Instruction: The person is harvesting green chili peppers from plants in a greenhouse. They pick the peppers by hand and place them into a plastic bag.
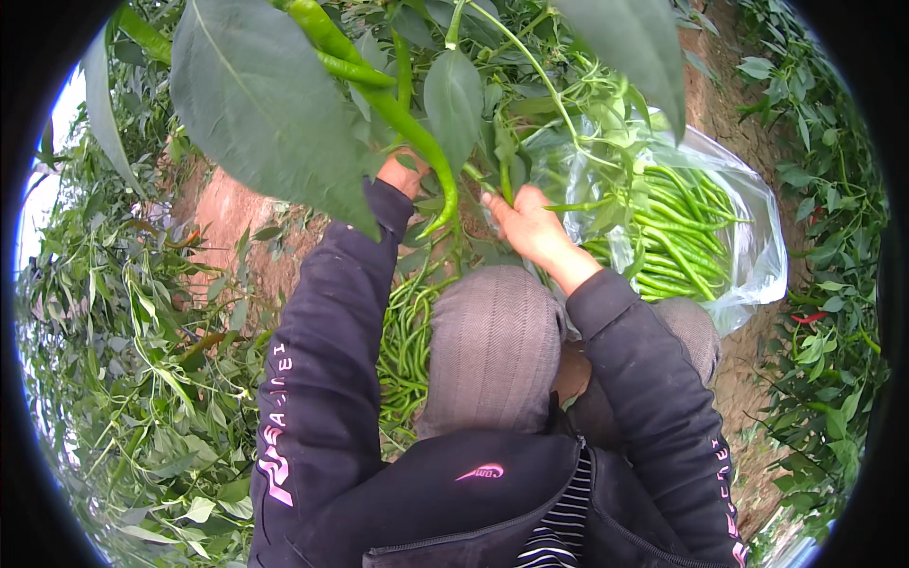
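Observation:
My right hand [529, 224] is among the stems of a pepper plant, its fingers curled around slender green chili peppers [505, 181]. One green pepper [579, 206] juts out from the right side of that hand. Leaves partly cover my left hand [405, 172], which reaches into the plant; its fingertips are hidden. In front of both hands hangs a long curved green pepper [419, 138], close to the camera, beside a large leaf [263, 106]. To the right of my right hand stands a clear plastic bag [763, 234] holding many green peppers [685, 241].
More picked green peppers [405, 348] lie in a heap left of my knee [493, 348]. Dense pepper plants [142, 397] line the left side, and another row [831, 341] with a few red peppers [809, 318] runs along the right. Bare soil [753, 412] shows between them.

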`<state>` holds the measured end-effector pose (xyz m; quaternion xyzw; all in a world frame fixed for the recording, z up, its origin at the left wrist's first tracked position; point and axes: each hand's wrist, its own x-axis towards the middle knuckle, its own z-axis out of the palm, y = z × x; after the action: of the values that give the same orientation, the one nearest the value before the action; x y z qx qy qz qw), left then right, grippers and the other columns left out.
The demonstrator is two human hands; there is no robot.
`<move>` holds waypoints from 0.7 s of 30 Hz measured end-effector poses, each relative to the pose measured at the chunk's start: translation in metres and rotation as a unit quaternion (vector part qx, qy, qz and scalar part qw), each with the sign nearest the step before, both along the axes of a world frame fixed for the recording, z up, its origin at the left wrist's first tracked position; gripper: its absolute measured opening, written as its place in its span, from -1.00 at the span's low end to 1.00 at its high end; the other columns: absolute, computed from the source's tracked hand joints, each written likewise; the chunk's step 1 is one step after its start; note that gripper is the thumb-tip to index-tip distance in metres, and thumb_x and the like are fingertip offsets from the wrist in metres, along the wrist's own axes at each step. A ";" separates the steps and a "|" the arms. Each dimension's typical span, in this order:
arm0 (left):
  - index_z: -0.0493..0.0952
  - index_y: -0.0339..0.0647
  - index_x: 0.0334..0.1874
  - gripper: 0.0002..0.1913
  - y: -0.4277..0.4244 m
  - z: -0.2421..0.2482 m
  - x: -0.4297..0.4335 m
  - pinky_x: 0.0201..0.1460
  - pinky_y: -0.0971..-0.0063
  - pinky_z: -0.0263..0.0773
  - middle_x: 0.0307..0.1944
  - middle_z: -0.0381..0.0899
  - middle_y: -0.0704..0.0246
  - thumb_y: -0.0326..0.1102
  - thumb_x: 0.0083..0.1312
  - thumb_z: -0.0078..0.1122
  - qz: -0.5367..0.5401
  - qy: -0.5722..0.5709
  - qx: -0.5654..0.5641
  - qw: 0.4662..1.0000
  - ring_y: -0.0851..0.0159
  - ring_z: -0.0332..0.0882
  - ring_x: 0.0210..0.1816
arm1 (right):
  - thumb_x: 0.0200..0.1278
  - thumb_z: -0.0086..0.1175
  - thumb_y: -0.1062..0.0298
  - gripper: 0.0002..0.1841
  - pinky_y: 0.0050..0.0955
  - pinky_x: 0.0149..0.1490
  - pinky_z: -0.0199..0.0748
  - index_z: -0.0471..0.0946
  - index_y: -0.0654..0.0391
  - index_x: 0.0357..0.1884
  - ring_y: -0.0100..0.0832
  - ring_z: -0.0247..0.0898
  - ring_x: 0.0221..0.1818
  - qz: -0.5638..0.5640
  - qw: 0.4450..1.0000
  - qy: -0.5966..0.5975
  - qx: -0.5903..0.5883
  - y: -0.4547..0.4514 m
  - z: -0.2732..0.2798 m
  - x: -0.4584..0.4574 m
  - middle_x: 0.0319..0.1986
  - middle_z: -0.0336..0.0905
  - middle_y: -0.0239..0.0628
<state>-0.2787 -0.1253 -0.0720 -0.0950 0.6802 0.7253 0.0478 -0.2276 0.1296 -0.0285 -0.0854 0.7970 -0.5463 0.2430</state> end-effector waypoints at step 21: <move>0.49 -0.15 0.04 -0.70 0.105 0.018 0.054 -0.11 0.43 0.44 -0.14 0.50 0.37 -0.21 0.35 0.26 0.100 0.001 0.454 0.885 0.35 0.41 -0.19 | 0.36 0.03 0.13 -0.61 -0.12 0.00 0.47 0.58 0.32 -0.10 0.09 0.55 -0.10 0.088 0.995 0.012 0.051 0.025 0.022 0.018 -0.20 0.61 0.15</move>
<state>-0.2242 -0.0200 -0.0543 -0.1294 0.2632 0.9559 0.0124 -0.2097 0.1542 -0.0064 -0.1499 0.8159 -0.4807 0.2843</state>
